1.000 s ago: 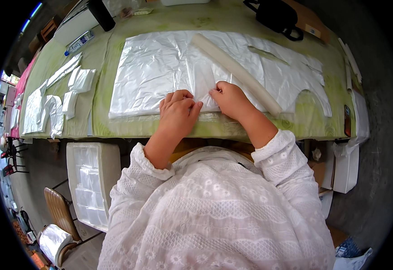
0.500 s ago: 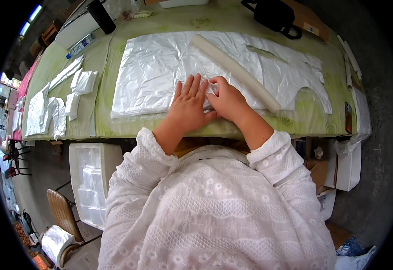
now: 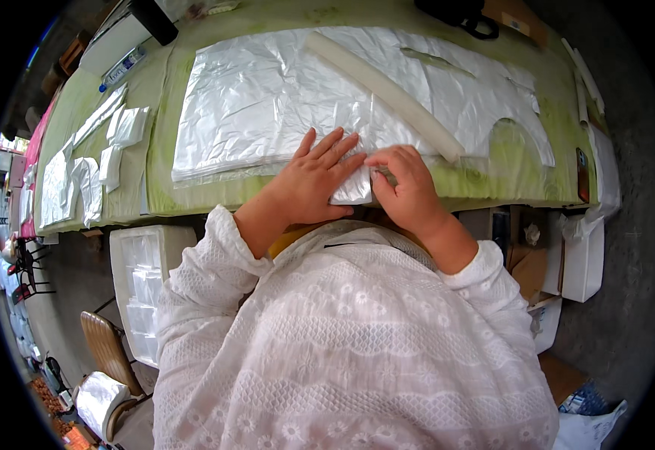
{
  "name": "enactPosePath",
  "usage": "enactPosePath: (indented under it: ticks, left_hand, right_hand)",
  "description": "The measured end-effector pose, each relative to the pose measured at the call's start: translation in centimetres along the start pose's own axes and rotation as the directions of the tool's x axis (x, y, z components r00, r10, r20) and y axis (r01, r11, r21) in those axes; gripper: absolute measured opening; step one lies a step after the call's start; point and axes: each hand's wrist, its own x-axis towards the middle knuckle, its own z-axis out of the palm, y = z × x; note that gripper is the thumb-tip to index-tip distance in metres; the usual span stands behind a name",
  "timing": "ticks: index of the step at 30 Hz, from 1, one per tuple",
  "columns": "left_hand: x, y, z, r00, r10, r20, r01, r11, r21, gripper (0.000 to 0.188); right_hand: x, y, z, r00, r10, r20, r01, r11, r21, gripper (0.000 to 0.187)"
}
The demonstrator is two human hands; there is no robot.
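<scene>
A small folded packet of white plastic film lies at the near table edge in front of me. My left hand presses flat beside and over it, fingers spread, partly covering it. At the packet's right edge, my right hand has its fingers curled, thumb and index fingertips at the film. Just beyond both hands, a large sheet of thin white plastic is spread out, with armhole-like cutouts toward its right end. A long pale tube rests diagonally across that sheet.
Several folded white plastic pieces lie at the left of the green-covered table. A water bottle and a black cylinder are farther back. A phone lies at the right edge. Below left stands a white box of packets.
Both hands have come nearer to me with the folded film, which now shows as a neat packet at the table edge. The right hand has shifted right. My view has tilted slightly.
</scene>
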Motion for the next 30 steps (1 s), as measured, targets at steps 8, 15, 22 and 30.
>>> enactPosePath:
  ticks: [8,15,22,30]
  left_hand:
    - [0.1,0.1,-0.6,0.986,-0.106,-0.128,0.087,0.985,-0.152,0.07]
    - [0.2,-0.2,0.9,0.912,-0.281,-0.297,0.242,0.957,-0.163,0.041]
    - [1.2,-0.5,1.3,0.846,-0.342,-0.409,0.269,0.936,-0.226,0.012]
    - [1.9,-0.5,1.8,0.791,-0.387,-0.474,0.381,0.918,-0.114,0.015]
  right_hand:
    - [1.7,3.7,-0.1,0.985,-0.149,0.089,0.162,0.971,-0.174,0.036]
    - [2.2,4.0,-0.1,0.97,-0.224,0.093,0.24,0.945,-0.224,0.03]
    - [2.5,4.8,0.6,0.991,-0.132,0.037,0.137,0.962,-0.234,0.015]
    - [4.0,4.8,2.4,1.0,-0.017,-0.002,0.014,0.877,-0.48,0.022]
